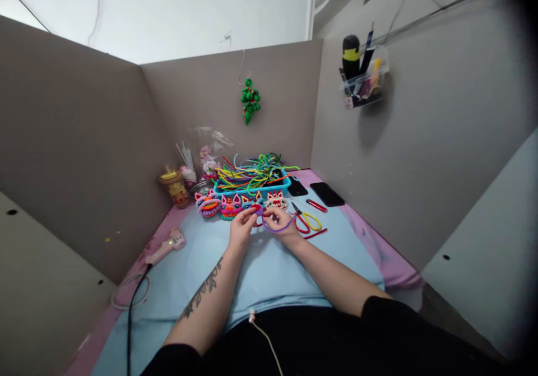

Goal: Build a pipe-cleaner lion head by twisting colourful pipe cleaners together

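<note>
While left hand (241, 228) and right hand (282, 224) pinch purple strand (272, 230), curled part (259, 210) sits between them.

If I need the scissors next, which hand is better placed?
Probably your right hand: the scissors lie just beside it, farther from your left hand. Both hands are on the purple piece, though.

- Single head-worn camera, by my observation facing forward and down.
- Left hand (241, 227) and right hand (281, 223) appear near mid-frame, at middle range.
- Coverage wide: black clothing (328, 342) nearest, at the lower edge; blue cloth (202, 264) beneath; grey back partition (193, 90) beyond.
</note>
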Available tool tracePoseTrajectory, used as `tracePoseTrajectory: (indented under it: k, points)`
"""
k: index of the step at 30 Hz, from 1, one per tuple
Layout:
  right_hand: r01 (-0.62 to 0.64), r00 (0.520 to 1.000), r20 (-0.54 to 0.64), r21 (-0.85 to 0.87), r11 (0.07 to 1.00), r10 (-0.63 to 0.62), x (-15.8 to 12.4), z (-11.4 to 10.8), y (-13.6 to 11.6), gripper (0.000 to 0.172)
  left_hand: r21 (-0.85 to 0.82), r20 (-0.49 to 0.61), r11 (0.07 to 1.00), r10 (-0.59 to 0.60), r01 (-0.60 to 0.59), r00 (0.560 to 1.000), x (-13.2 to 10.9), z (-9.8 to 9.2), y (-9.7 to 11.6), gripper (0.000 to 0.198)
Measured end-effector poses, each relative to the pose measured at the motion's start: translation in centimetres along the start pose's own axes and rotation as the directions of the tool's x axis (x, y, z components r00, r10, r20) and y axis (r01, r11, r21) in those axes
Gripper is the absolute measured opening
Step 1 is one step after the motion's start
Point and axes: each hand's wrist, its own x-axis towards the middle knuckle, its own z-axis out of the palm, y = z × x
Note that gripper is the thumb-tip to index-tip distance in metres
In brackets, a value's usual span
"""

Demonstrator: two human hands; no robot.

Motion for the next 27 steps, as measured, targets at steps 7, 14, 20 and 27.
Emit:
tracePoseTrajectory:
  k: [7,14,20,27]
  points:
    - [0.131,0.991,-0.017,-0.061,0.989,-0.132,0.2,-0.3,0.3,0.015,0.007,0.098,0.999,0.033,-0.034,0.995,-0.3,0.3,0.2,0.066]
    - [0.142,0.984,-0.098,-0.06,0.988,-0.147,0.5,-0.4,1.5,0.011,0.052,-0.056,0.999,-0.01,0.013,0.998,0.1,0.0,0.0,0.063]
    - [0.203,0.978,-0.032,-0.041,0.978,-0.205,0.8,-0.9,1.6,0.007,0.123,-0.115,0.992,0.006,0.009,0.993,0.6,-0.7,0.4,0.043]
    - [0.198,0.98,-0.008,-0.013,0.98,-0.198,0.8,-1.5,0.9,0.009,-0.033,0.162,0.989,-0.14,0.147,0.977,-0.2,0.0,0.5,0.061]
